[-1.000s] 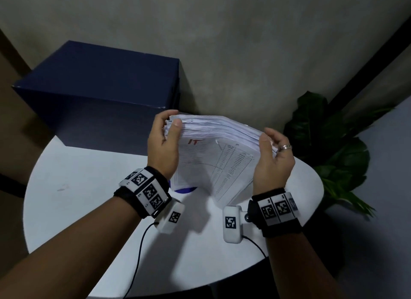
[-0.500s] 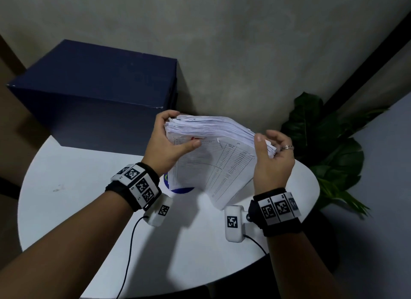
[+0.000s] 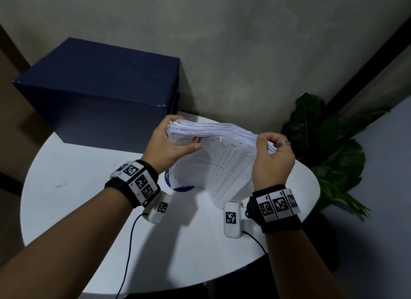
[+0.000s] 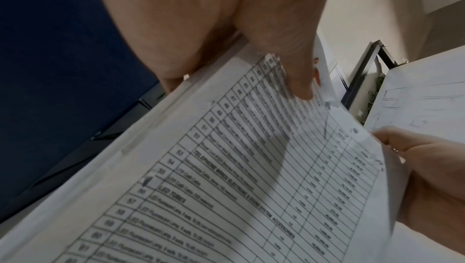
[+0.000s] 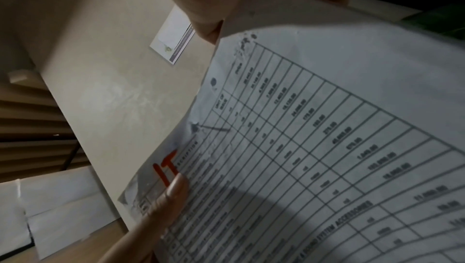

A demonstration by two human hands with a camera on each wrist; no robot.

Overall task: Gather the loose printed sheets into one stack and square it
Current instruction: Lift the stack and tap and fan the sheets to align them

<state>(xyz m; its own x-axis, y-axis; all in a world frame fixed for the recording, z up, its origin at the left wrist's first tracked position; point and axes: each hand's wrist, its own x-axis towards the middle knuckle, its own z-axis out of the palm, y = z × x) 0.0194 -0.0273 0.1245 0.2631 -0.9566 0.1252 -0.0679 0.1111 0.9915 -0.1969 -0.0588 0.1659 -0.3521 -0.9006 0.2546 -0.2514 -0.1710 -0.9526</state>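
The left hand (image 3: 169,147) holds the left end of the stack of sheets (image 3: 213,165): thumb flat on the front page near the red letters, other fingers (image 3: 169,120) curled round the back. The right hand (image 3: 272,160) holds the right end the same way, thumb in front & fingers bent over the top edge. So both hands are closed on the paper.

The stack stands tilted betw. the 2 hands, bottom edge down by the white bench (image 3: 89,209), w/ the top edges still ragged and spread out. The sheets look all picked up already, so I think the step now is squaring. Next move prob. needs a looser hold & taps of the bottom edge on the bench so the pages slide level.

A dark blue box (image 3: 95,94) sits far left; a green plant (image 3: 322,143) is off right.
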